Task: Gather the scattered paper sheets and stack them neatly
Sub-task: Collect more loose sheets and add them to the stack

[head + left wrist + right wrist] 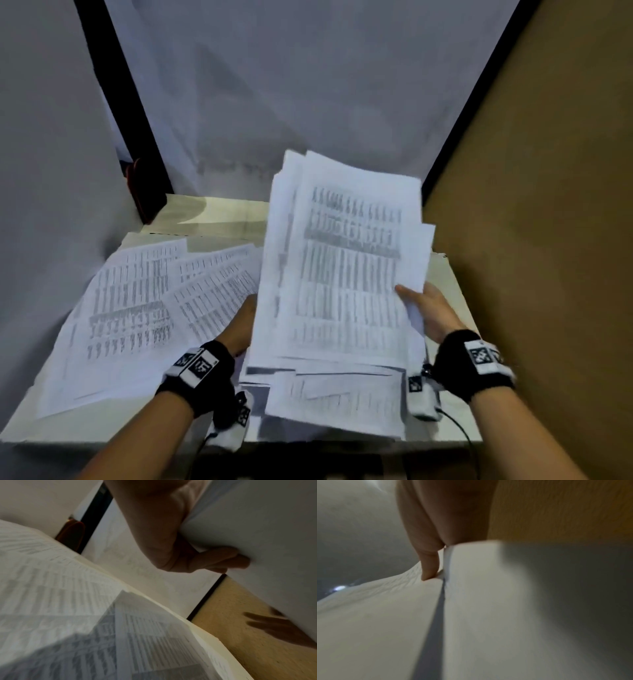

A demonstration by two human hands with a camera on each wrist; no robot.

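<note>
A loose bundle of printed sheets is held tilted up above the table between both hands. My left hand grips its left edge, with the fingers curled under the back of the bundle. On the right edge my right hand pinches the bundle, thumb on the printed face. The bundle's sheets are unevenly aligned. More printed sheets lie fanned out flat on the left of the table. Other sheets lie under the bundle near the front edge.
The small pale table is closed in by grey cloth walls at left and back and a brown board at right. A dark reddish object sits behind the back left corner. Wrist cables hang over the front edge.
</note>
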